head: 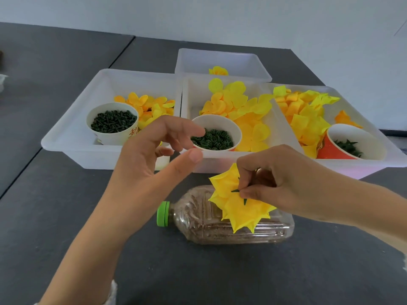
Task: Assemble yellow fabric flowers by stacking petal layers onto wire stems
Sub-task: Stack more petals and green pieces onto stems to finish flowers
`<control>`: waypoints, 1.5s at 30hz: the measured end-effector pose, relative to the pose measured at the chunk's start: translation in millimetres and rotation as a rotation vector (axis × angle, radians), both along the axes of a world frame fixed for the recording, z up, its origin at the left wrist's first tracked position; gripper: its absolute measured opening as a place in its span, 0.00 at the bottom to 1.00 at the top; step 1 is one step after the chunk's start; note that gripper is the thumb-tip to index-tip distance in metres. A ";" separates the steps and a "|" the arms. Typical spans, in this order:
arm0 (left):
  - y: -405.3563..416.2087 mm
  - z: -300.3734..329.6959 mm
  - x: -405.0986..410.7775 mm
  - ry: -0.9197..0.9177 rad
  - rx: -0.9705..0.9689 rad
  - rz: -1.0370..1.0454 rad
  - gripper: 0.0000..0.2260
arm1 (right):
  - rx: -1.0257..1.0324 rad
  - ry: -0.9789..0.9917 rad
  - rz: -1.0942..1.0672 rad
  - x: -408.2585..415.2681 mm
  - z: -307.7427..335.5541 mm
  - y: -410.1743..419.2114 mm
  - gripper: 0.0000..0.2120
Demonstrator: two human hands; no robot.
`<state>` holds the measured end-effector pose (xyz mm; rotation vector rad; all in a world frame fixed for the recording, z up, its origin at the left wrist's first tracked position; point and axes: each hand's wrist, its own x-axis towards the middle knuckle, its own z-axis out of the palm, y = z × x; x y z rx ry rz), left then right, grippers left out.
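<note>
Here the right hand [271,183] pinches a half-built yellow flower [237,203] at its centre, thumb and fingertips closed on small green prongs that poke through the petals; the stem itself is hidden behind the fingers, so its long axis cannot be told. The flower hangs just above a clear bottle [220,223] that lies on its side on the dark table [66,216], green cap toward nine o'clock. The left hand [154,150] hovers empty, fingers spread and lightly curved, thumb apart. From that hand the cup of green rings [217,137] lies just toward two o'clock, nearly under the fingertips, inside the middle tray [189,100] with loose petal layers [237,102] behind it at twelve. The left hand is plainly nearer the cup, so it likely fetches the next piece while the right hand steadies the flower.
</note>
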<state>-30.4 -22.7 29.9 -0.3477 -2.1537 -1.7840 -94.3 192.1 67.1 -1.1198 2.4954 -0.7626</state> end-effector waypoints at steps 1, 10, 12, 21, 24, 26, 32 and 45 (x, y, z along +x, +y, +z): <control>1.2 3.0 1.0 0.005 0.001 -0.005 0.10 | -0.007 -0.004 -0.007 0.9 -0.8 0.9 0.08; 35.6 2.6 0.5 -0.088 -0.324 -0.027 0.04 | -0.061 0.009 -0.030 6.4 1.0 18.9 0.09; 42.8 -2.7 0.8 -0.094 -0.405 -0.020 0.06 | -0.168 0.002 -0.126 8.7 -2.4 36.7 0.11; 56.9 -3.5 -7.5 -0.001 -0.494 0.027 0.10 | -0.084 0.095 -0.338 28.9 -72.1 70.0 0.15; 56.2 0.2 -9.7 0.020 -0.477 0.021 0.06 | -0.083 0.171 -0.349 30.4 -85.2 67.0 0.15; 54.2 5.7 -10.4 0.021 -0.445 -0.001 0.06 | -0.105 0.196 -0.352 31.2 -88.0 64.2 0.16; 47.8 26.7 -11.2 0.076 -0.429 -0.011 0.02 | -0.122 0.154 -0.330 31.3 -85.7 60.0 0.15; 34.9 13.2 -36.7 -0.338 1.004 -0.165 0.23 | -0.215 0.122 -0.396 17.6 -65.3 58.8 0.13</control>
